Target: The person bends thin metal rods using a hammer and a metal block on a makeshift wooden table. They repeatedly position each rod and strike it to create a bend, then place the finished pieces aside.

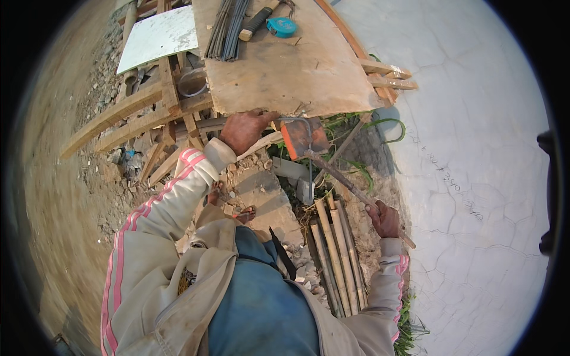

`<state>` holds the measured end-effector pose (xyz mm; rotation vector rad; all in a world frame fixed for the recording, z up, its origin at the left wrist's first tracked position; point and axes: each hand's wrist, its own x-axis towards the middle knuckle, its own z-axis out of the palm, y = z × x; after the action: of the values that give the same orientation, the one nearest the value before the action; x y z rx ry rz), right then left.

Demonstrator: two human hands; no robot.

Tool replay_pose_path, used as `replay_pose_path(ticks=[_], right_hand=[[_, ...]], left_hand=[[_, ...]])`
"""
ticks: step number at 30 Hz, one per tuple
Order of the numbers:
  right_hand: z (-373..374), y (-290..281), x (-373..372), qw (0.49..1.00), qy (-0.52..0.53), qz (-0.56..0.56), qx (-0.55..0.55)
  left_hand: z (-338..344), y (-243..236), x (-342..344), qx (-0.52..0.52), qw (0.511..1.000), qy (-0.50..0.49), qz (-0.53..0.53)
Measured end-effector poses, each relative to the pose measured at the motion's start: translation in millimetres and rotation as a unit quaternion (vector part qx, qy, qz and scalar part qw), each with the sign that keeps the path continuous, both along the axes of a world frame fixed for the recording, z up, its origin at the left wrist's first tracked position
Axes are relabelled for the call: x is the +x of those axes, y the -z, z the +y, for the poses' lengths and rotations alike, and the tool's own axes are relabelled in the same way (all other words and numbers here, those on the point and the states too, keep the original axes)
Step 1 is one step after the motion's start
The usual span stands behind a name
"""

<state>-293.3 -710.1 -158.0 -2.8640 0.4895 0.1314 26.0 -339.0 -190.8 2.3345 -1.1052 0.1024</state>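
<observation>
My left hand point(246, 130) is closed at the near edge of the wooden board, on a thin grey metal rod point(295, 118). Beyond the fist, the rod runs right and then turns sharply down toward me, ending near a small grey piece. My right hand point(385, 219) is wrapped round the lower end of a long rusty bar point(347, 181). That bar slants up and left to meet the bent part of the rod. Beneath the bend sits an orange and dark block point(304, 139) at the board's edge.
On the board point(285, 77) lie a bundle of dark rods point(227, 29), a hammer point(259, 22) and a blue tape measure point(281, 27). Timber beams point(130, 133) cross at left. Bamboo poles point(338, 255) lie below, and a cracked pale wall point(475, 160) stands at right.
</observation>
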Motion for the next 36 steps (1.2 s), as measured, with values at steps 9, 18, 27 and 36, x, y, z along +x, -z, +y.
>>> replay_pose_path(ticks=[9, 18, 27, 36], right_hand=[[-3.7, 3.1, -0.4, 0.999, 0.012, 0.001, 0.034], [-4.3, 5.6, -0.4, 0.999, 0.016, 0.011, 0.030], [-1.6, -13.9, 4.8, 1.000, 0.017, 0.007, -0.002], [-3.3, -11.6, 6.8, 1.000, 0.014, -0.009, 0.006]], left_hand=[[16.4, 4.5, -7.7, 0.027, 0.999, -0.040, -0.006], [43.8, 12.1, -8.7, 0.053, 0.993, -0.082, -0.067], [39.5, 10.7, -11.2, 0.105, 0.988, -0.105, -0.036], [37.6, 3.0, -14.9, 0.124, 0.985, -0.115, -0.026]])
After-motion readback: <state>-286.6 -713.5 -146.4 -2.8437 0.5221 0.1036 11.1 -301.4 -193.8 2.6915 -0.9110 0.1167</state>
